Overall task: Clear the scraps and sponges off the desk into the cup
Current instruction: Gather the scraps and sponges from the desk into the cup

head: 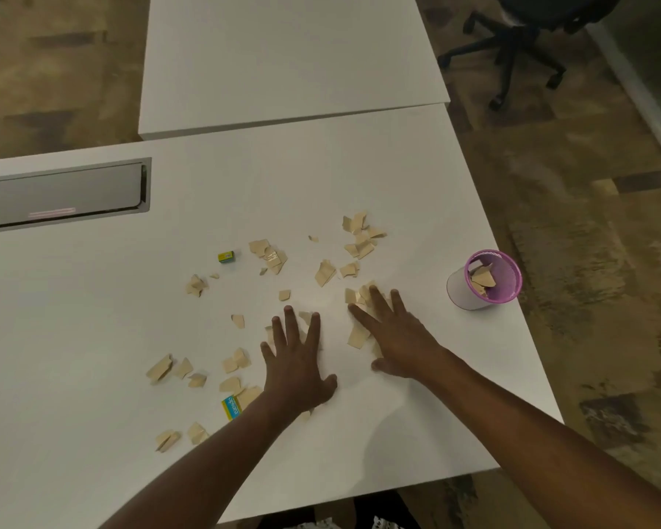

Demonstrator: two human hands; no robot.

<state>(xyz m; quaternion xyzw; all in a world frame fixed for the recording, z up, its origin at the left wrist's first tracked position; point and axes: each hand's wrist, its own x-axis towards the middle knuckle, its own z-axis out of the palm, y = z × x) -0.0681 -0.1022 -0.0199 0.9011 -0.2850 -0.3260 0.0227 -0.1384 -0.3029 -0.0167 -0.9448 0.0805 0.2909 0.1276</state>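
Several tan paper scraps (271, 257) lie scattered over the white desk (92, 318). My left hand (296, 360) lies flat on the desk with fingers spread, partly covering some scraps. My right hand (394, 337) also lies flat with straight fingers, pressing on a small heap of scraps (357, 295). A purple mesh cup (485, 280) stands near the desk's right edge, to the right of my right hand, with a few scraps inside. A small yellow-and-blue sponge (226, 257) lies at the middle left, and a second one (232, 407) sits by my left forearm.
A grey cable-tray lid (57, 194) is set into the desk at the far left. A second white desk (283, 59) adjoins at the back. A black office chair (520, 43) stands on the patterned carpet at the back right.
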